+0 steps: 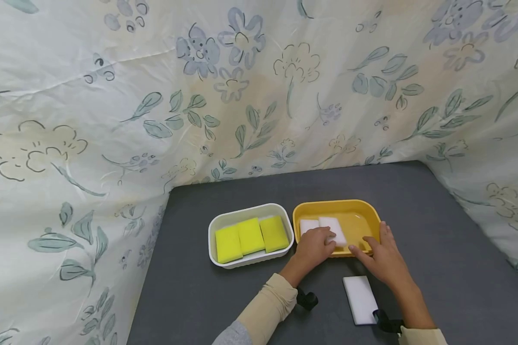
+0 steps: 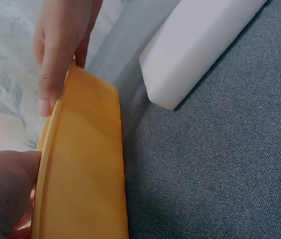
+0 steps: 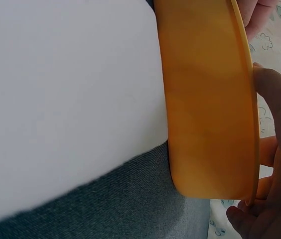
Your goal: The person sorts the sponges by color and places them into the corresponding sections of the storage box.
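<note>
In the head view, my left hand (image 1: 314,247) reaches over the near rim of the yellow tray (image 1: 362,220). Its fingers are curled over a white sponge (image 1: 334,225); their tips are partly hidden. Another white sponge (image 1: 309,224) lies to its left in the tray. My right hand (image 1: 386,258) is at the tray's near right corner, fingers spread, with the thumb at the near rim and other fingertips along the right end. In the right wrist view, its fingers (image 3: 267,149) lie along the rim. A third white sponge (image 1: 360,299) lies on the table between my forearms.
Left of the yellow tray, close beside it, stands a white tray (image 1: 216,230) with three yellow sponges (image 1: 250,235) in a row. Both trays rest on a dark grey table (image 1: 190,306). Flower-patterned cloth (image 1: 241,96) hangs behind the table and along its sides.
</note>
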The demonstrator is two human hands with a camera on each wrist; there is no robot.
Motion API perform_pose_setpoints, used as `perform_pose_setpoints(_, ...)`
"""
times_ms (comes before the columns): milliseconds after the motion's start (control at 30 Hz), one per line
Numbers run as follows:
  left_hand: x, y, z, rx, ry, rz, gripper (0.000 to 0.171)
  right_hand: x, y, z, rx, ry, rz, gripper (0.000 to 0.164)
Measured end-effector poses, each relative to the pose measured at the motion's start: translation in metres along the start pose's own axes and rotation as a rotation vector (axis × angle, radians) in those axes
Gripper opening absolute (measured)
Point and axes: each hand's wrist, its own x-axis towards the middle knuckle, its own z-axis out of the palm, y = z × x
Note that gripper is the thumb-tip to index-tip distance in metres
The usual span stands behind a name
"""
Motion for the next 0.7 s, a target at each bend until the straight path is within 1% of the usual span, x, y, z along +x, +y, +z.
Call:
perform_pose_setpoints(167,0.0,0.003,0.0,0.03,-0.004,-0.013,0.021,-0.001,0.002,0.001,0.012,0.005,-0.01,0.068)
perform_pose_setpoints(267,-0.001,0.004,0.001,0.051,0.019,-0.013,0.02,-0.001,0.002,0.001,0.017,0.01,-0.014,0.068)
perform_pose_setpoints(367,0.0,0.005,0.003,0.107,0.048,-0.002,0.021,-0.001,0.003,0.001,0.02,0.008,-0.016,0.068)
perform_pose_setpoints(433,0.0,0.005,0.006,0.154,0.051,-0.009,0.022,-0.001,0.004,0.001,0.02,0.006,-0.015,0.068)
perform_pose_setpoints(500,0.0,0.006,0.008,0.215,0.034,-0.021,0.024,-0.001,0.004,0.001,0.017,0.006,-0.017,0.067)
perform_pose_setpoints(633,0.0,0.008,0.01,0.325,-0.036,-0.074,0.033,-0.001,0.006,0.003,0.014,0.012,-0.022,0.067)
perform_pose_setpoints(700,-0.001,0.009,0.01,0.373,-0.059,-0.099,0.037,-0.001,0.006,0.003,0.013,0.014,-0.024,0.067)
